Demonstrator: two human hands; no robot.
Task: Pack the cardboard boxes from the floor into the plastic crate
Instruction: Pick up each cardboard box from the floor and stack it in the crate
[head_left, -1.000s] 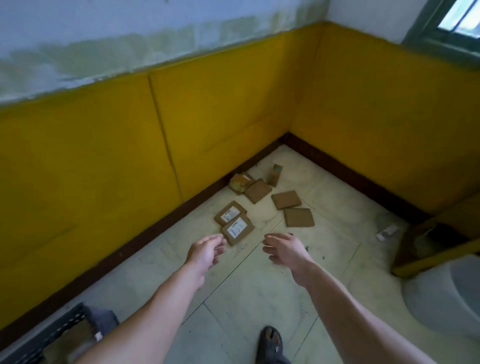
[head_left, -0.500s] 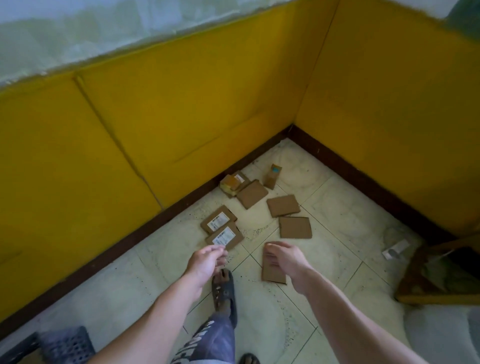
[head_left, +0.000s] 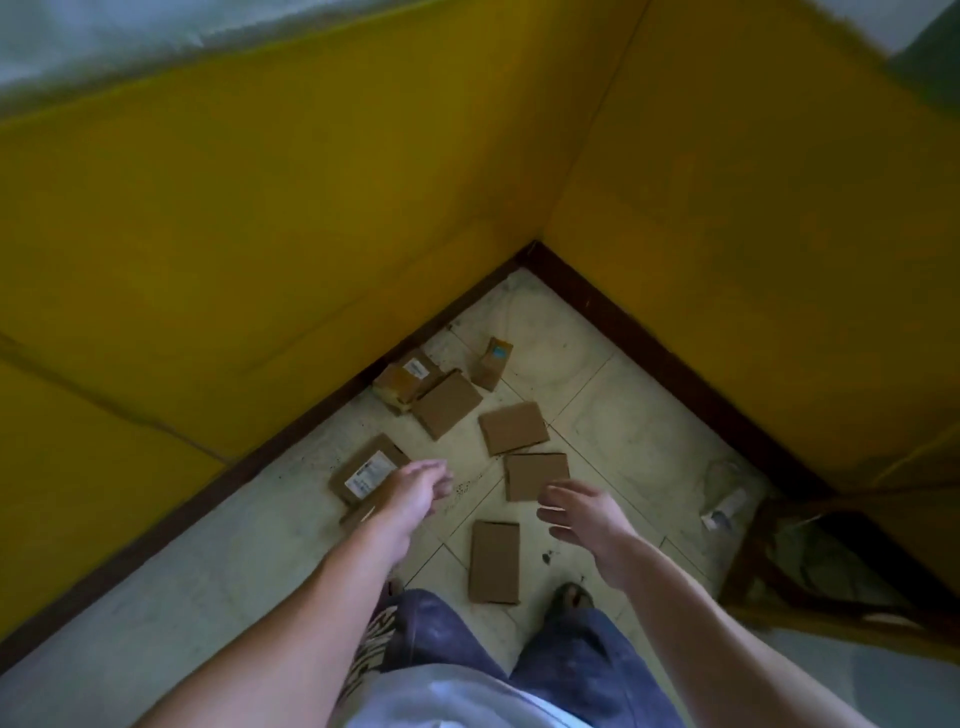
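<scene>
Loosely scattered cardboard boxes (head_left: 513, 428) on floor (head_left: 623, 441)

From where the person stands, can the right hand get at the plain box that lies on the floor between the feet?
Probably yes. The right hand is open and empty, just to the right of that box, which lies flat with nothing on it. How high the hand hangs I cannot tell.

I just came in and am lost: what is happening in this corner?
A person stands over small cardboard boxes scattered on the tiled floor by yellow walls, both bare hands stretched out. The left hand hovers at a labelled box, the right hand near a plain box. Neither holds anything yet; the crate is not in view.
</scene>
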